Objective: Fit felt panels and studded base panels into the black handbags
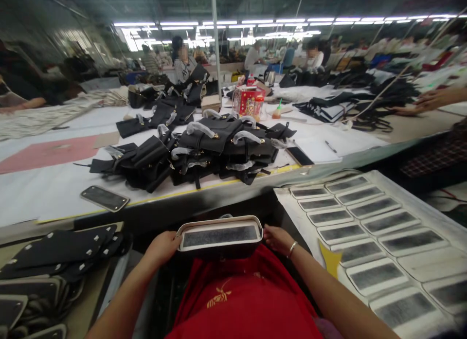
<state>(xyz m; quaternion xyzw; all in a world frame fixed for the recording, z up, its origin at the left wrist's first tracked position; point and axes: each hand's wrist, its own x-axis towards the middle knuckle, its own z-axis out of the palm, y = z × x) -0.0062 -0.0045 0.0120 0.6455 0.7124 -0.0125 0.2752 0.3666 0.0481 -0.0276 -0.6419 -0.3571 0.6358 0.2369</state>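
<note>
At the lower left, a stack of black pieces [62, 249] lies beside the white table [47, 195], and above it one oval panel [104, 198] rests close to the table's front edge, with white surface at its left. Next comes the left hand [164, 245], its fingers closed on the left end of a rounded piece [219, 235] with pale rim, which is held above the lap, before the table edge. Behind it, black bags [219, 144] are heaped almost up to this edge. The right hand [279, 240] is at the piece's other end; how firmly it grips, I cannot tell. Farther right, near this wrist, begins the sloping edge of a board [430, 264] bearing rows of panels.
</note>
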